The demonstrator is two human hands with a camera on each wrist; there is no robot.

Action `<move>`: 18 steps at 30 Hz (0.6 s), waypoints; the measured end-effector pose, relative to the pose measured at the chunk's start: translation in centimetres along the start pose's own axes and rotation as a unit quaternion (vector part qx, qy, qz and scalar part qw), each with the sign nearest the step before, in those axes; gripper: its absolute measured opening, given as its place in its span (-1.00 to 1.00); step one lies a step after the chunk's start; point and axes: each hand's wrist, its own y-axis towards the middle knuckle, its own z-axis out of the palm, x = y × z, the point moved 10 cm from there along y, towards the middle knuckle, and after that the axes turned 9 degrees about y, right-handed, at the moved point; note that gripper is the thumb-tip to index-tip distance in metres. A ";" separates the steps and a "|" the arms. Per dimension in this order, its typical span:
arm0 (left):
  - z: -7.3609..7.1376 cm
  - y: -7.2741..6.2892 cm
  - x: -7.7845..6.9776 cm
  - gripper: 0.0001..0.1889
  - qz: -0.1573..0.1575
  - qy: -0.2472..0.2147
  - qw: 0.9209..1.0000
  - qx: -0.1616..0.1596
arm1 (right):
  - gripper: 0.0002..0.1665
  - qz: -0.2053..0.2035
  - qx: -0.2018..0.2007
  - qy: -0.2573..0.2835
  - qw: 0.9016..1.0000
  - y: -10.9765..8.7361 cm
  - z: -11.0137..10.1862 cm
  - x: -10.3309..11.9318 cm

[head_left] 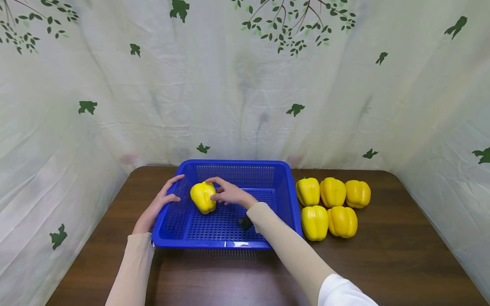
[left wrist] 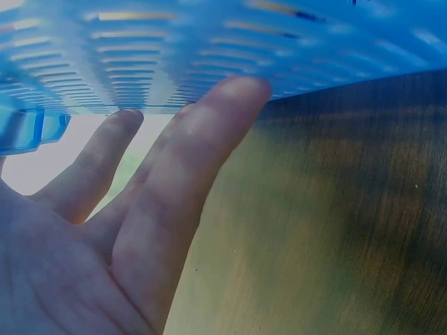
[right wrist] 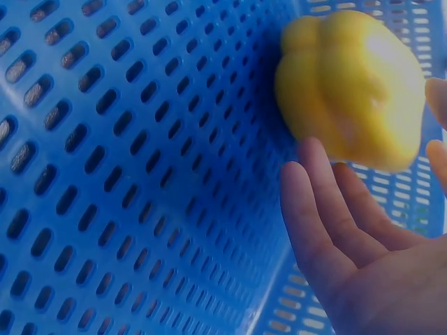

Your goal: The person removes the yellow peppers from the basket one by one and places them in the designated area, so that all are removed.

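A yellow bell pepper [head_left: 203, 198] sits in the left part of a blue perforated basket [head_left: 245, 244]. My right hand [head_left: 229, 193] is at the pepper's right side, its fingers spread and only loosely bent. In the right wrist view the fingertips of the right hand [right wrist: 370, 258] overlap the edge of the pepper [right wrist: 349, 91] without wrapping round it; firm contact cannot be made out. My left hand [head_left: 155, 208] grips the basket's left rim, thumb inside. From the left wrist, the fingers of the left hand [left wrist: 147, 202] lie against the outer wall of the basket [left wrist: 181, 63].
Several yellow bell peppers [head_left: 332, 192] stand in two rows on the brown table [head_left: 390, 255], just right of the basket. A pale curtain [head_left: 237, 102] with leaf prints hangs behind the table and along its sides. A small black device [head_left: 245, 222] shows beneath the right wrist.
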 end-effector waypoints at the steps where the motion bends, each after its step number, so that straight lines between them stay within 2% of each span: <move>1: 0.0 0.0 0.0 -0.30 0.000 -0.001 1.000 0.000 | -0.38 0.001 -0.001 -0.007 1.000 0.1 0.1 0.0; 7: 0.0 0.1 -0.1 -0.30 0.003 -0.004 1.000 0.001 | -0.33 0.003 -0.005 -0.025 1.000 0.8 0.6 -0.3; 18: -0.1 0.1 -0.1 -0.29 0.005 -0.004 1.000 -0.006 | -0.34 0.003 -0.011 -0.012 1.000 1.1 1.0 -0.4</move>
